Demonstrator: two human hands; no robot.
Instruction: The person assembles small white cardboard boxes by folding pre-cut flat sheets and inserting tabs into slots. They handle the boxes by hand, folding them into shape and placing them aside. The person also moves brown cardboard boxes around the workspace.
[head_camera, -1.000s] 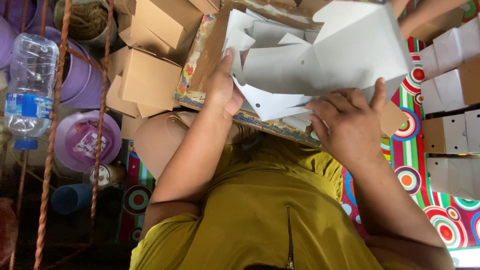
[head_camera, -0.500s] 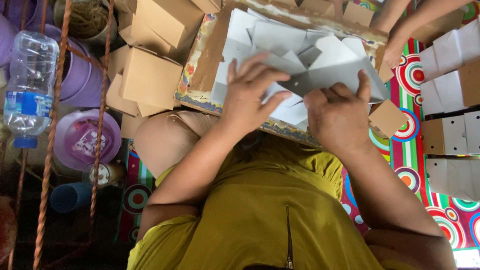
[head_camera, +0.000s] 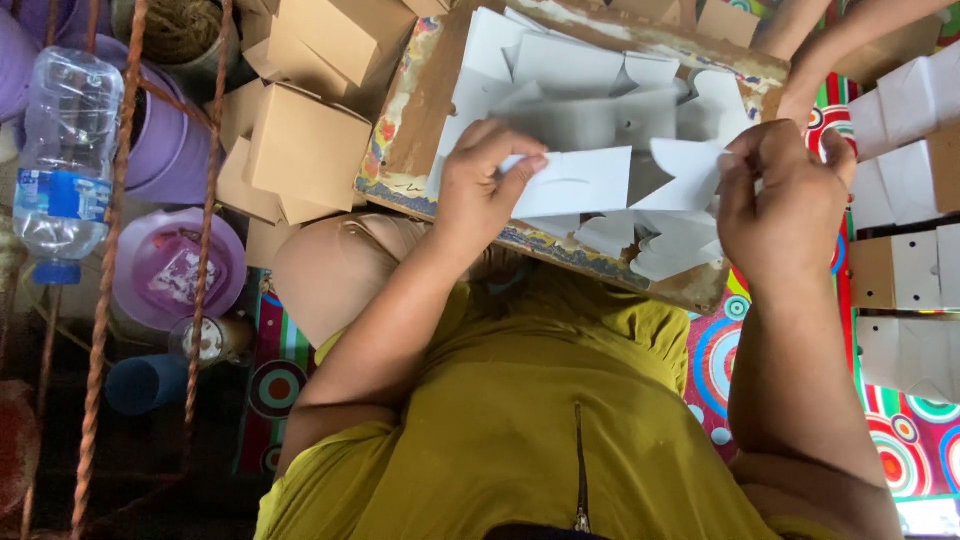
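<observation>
Both hands hold one flat white die-cut cardboard box blank (head_camera: 600, 180) in the upper middle of the frame. The left hand (head_camera: 485, 185) pinches its left edge between thumb and fingers; the right hand (head_camera: 780, 195) has its fingers closed on the blank's right flap. The blank is still unfolded, so judged from this, the piece in hand is at the start of its shaping.

Beneath it a loose heap of more white flat blanks (head_camera: 590, 80) lies on a worn wooden board with painted edges (head_camera: 420, 130), which serves as a table across the lap; much work seems left.

Finished brown folded cardboard boxes (head_camera: 305, 140) pile at upper left, and a row of brown-and-white boxes (head_camera: 905, 270) stands along the right edge on a bright circle-patterned mat (head_camera: 930, 430). Another person's arm (head_camera: 850, 40) reaches in at upper right. A clear plastic water bottle (head_camera: 65, 150) and purple plastic tubs (head_camera: 165, 270) sit at the left, well apart from the hands.
</observation>
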